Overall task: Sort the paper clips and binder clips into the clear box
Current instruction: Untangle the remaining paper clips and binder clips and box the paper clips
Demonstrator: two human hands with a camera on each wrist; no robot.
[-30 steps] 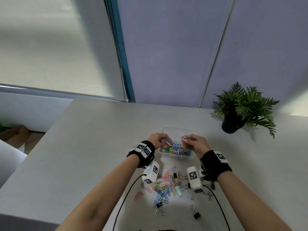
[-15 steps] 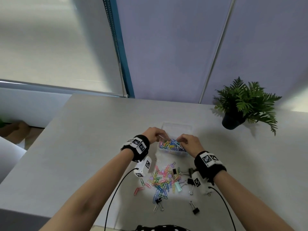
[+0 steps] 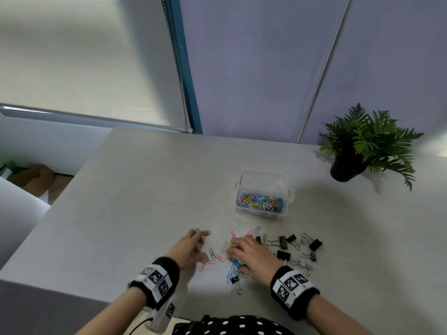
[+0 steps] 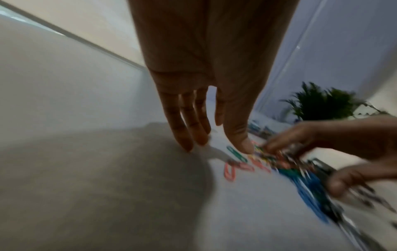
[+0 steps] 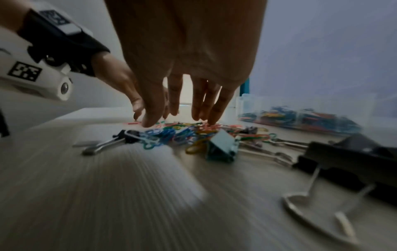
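Observation:
A clear box (image 3: 261, 175) stands on the table, and its near compartment holds several coloured paper clips (image 3: 260, 201). In front of it lies a loose pile of paper clips (image 3: 231, 261) (image 5: 171, 134). Black and pastel binder clips (image 3: 283, 254) (image 5: 222, 147) are scattered to the pile's right. My right hand (image 3: 238, 256) (image 5: 182, 122) is spread over the pile, fingertips down on the clips. My left hand (image 3: 200, 245) (image 4: 217, 146) hovers just left of the pile with straight fingers, holding nothing. The far compartment looks empty.
A potted fern (image 3: 362, 146) stands at the back right of the table. The table's left edge (image 3: 72, 189) drops to the floor. One small black binder clip (image 3: 234, 280) lies nearest me. A big black binder clip (image 5: 348, 161) sits by my right wrist.
Both hands have pulled back from over the clear box to the loose pile in front of it. The box now stands uncovered.

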